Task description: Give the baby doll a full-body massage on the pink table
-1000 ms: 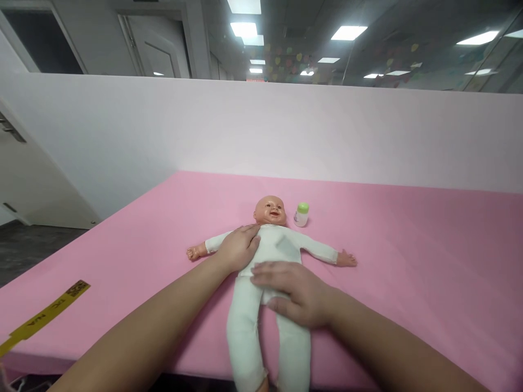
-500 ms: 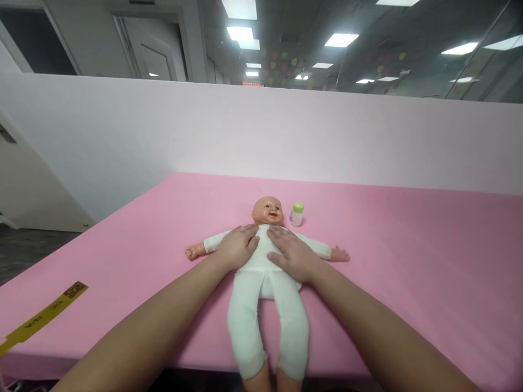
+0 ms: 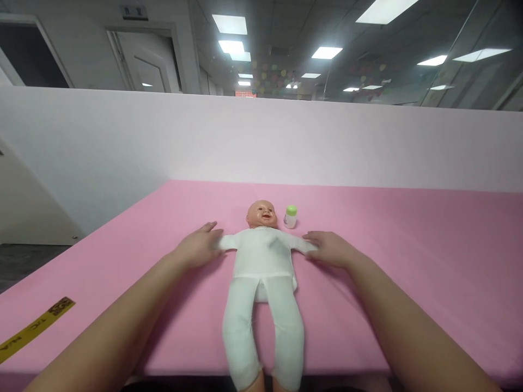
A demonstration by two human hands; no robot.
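Note:
A baby doll (image 3: 263,253) with a white cloth body lies on its back, its head toward the far wall and its legs toward me. My left hand (image 3: 200,246) is closed around the end of the doll's arm on the left side. On the other side, my right hand (image 3: 330,249) grips the doll's other forearm, thumb below and fingers above. Both of the doll's hands are hidden under mine. Close to the doll's head stands a small white bottle with a green cap (image 3: 291,216), touched by neither hand.
The doll lies on a pink-covered table (image 3: 429,261). A low white wall (image 3: 286,141) runs along the back, with glass above it. At the front left corner lies a yellow printed strip (image 3: 36,329).
Both hands have left the doll's chest and moved outward along its arms to the ends. The view has tilted up slightly.

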